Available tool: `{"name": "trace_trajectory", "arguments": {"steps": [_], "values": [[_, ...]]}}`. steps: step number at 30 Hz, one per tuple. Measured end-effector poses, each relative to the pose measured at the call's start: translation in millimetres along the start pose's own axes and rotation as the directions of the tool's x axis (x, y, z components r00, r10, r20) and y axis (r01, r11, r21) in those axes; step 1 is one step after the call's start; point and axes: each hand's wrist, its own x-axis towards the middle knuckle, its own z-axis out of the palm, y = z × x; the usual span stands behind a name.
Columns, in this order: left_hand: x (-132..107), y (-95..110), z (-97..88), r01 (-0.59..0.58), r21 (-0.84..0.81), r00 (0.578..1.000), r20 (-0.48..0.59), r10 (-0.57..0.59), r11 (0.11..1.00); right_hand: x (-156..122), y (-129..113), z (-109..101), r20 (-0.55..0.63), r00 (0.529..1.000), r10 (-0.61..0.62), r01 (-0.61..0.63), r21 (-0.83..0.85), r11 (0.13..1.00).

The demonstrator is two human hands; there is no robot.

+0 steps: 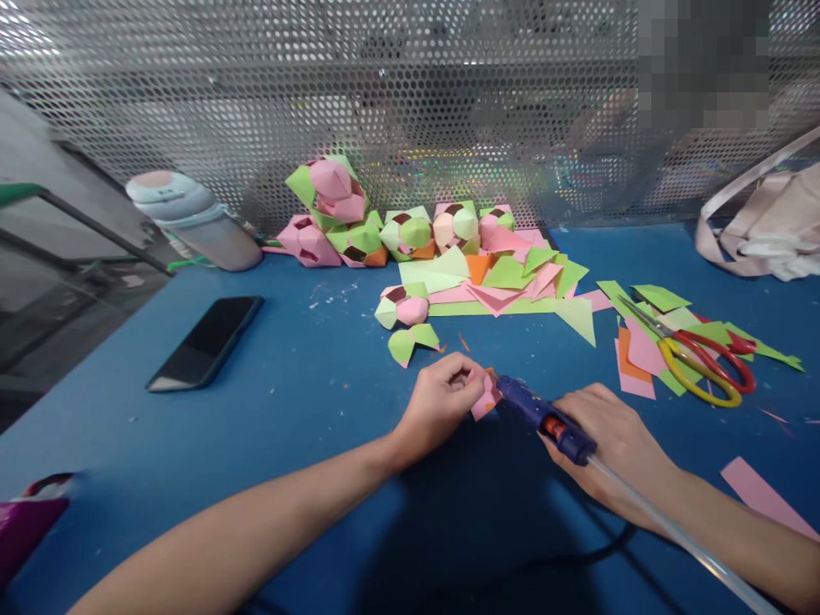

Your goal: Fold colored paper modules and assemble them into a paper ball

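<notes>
- Your left hand [445,395] is closed in a pinch on a small pink paper piece [485,403], low over the blue table [307,427], near centre. Held that low, the piece likely stays steady at the nozzle.
- Your right hand [618,444] is wrapped around the blue glue gun [544,417], just right of the left hand. The nozzle points left and meets the top edge of the piece.
- The clear glue stick [672,530] juts from the gun's rear toward the near right, over your forearm.
- The scissors [705,357] lie on paper scraps to the right, apart from both hands but probably within reach.
- The loose green and pink sheets [506,278] lie just beyond the hands. The folded paper balls [384,229] line the far edge against the mesh panel [410,102], seemingly parked out of the way.
- The phone [205,342] lies flat on the left, well apart from the glue gun.
</notes>
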Motion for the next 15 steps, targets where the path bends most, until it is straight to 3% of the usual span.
{"name": "trace_trajectory", "arguments": {"steps": [10, 15], "values": [[2.8, 2.8, -2.3, 0.063, -0.049, 0.998, 0.013, -0.062, 0.997, 0.8, -3.0, -5.2, -0.031, 0.999, 0.011, -0.011, -0.025, 1.0], [3.0, 1.7, -2.4, 0.082, -0.06, 0.997, 0.011, -0.082, 0.995, 7.7, -13.8, -16.0, -0.048, 0.99, 0.136, -0.134, 0.046, 0.99]]}}
